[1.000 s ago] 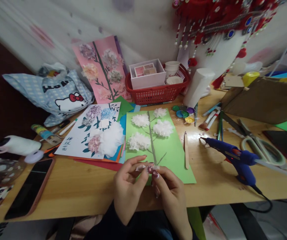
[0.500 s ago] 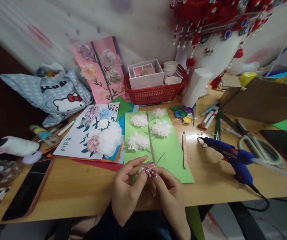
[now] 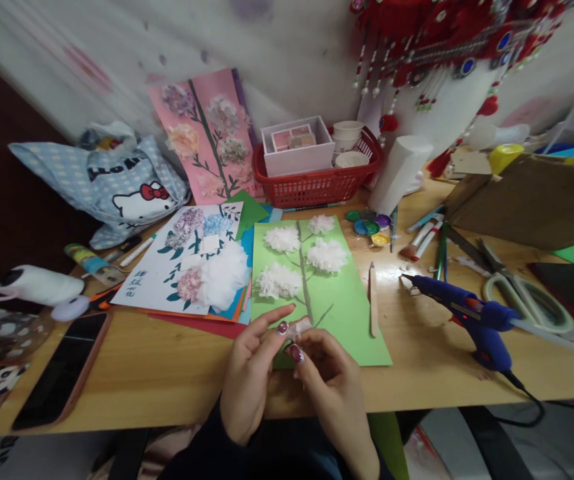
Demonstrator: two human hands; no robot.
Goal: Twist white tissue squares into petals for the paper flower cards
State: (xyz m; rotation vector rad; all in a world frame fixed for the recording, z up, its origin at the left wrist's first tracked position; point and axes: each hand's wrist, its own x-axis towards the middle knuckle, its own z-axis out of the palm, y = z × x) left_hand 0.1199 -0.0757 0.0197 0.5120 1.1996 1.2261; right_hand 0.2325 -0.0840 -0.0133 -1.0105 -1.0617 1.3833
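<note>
Between my fingertips is a small crumpled piece of white tissue paper [image 3: 297, 328], partly hidden by the fingers. My left hand [image 3: 253, 373] pinches its left side with thumb and fingers. My right hand [image 3: 334, 380] grips it from the right, thumb bent inward. Both hands are over the lower edge of a green sheet [image 3: 351, 327], which carries several white tissue flowers [image 3: 327, 256] and a painted grey-green stem [image 3: 305, 283]. A wooden stick [image 3: 373, 300] lies on the sheet's right edge.
A blue glue gun [image 3: 461, 303] with a cord lies at right, near scissors [image 3: 529, 293]. At left are a phone [image 3: 61, 370] and a white flower picture [image 3: 151, 280]. Behind stand a red basket [image 3: 311, 190], paint pots [image 3: 367, 227] and a checked bag [image 3: 141, 170].
My fingertips have shifted on the white tissue paper; the thumbs have moved apart and more of it shows. The whole view has shifted slightly, with objects appearing a little further right.
</note>
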